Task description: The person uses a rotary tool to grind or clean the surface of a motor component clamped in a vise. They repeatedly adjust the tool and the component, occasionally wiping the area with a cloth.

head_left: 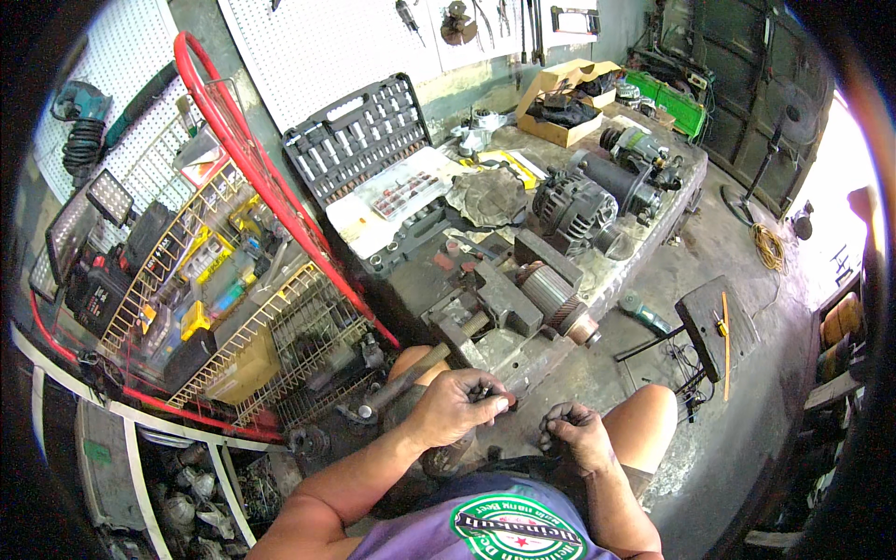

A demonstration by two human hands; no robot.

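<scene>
My left hand [459, 407] is closed in a pinch, just in front of the bench vise [474, 347]. At its thumb and fingertips shows a small reddish-brown piece [510, 399], too small to name. To its right, over my lap, my right hand [576, 435] has its fingers curled in; anything inside them is hidden. A motor armature [549, 293] with a copper commutator end rests tilted between the vise jaws, apart from both hands. The vise handle [407, 379] sticks out toward me, left of my left hand.
On the workbench lie an alternator [571, 207], a starter motor [621, 182], an open socket set [359, 140] and a cardboard box [563, 105]. A red-framed wire rack [252, 168] stands left. At right are a small stool [717, 322], an angle grinder [644, 315] and a fan [793, 117].
</scene>
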